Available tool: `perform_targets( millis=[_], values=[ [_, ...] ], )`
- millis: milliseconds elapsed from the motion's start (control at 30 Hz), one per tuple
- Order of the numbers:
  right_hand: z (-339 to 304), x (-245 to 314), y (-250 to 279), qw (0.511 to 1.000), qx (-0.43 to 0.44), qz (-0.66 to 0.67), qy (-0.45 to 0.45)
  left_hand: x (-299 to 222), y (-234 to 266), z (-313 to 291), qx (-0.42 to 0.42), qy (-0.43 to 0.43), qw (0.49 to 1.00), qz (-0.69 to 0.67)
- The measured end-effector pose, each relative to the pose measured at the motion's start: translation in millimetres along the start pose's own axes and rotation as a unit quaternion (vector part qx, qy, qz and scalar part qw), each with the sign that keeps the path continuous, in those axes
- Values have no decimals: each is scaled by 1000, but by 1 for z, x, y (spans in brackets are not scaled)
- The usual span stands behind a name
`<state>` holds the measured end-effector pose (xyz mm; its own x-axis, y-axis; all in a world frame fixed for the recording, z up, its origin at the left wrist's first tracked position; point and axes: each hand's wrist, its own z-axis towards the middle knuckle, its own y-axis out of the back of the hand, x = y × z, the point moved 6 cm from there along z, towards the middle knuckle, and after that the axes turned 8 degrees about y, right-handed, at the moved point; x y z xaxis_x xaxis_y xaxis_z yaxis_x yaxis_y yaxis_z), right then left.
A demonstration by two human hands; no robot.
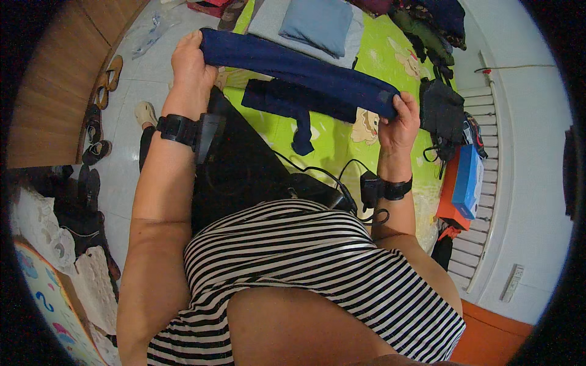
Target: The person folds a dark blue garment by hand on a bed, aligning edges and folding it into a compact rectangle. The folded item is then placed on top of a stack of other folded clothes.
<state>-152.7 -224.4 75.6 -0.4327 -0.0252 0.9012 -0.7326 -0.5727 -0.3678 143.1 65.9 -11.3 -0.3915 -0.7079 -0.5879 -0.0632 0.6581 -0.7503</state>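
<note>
Between the left hand (190, 64) and the right hand (401, 122), a navy garment (293, 64) is held out as a long, fairly taut band; the left fingers are clamped on one end, the right thumb and fingers pinch the other, beside a small greyer patch; the step in hand seems to be straightening the cloth, and the next move probably calls for level grips and an even pull; just below the band, between the two sets of fingers, dark cloth (268, 100) lies over a green sheet (336, 140), and whether it joins the garment I cannot tell; several fingertips are hidden; beyond the fingers, folded clothes (314, 27) are cut off above.
</note>
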Motion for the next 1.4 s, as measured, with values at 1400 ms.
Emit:
perform_targets(
  millis=[1400],
  values=[
    [15, -220, 182, 890, -44, -412, -190, 153, 23, 2, 174, 3, 672, 720]
  ],
)
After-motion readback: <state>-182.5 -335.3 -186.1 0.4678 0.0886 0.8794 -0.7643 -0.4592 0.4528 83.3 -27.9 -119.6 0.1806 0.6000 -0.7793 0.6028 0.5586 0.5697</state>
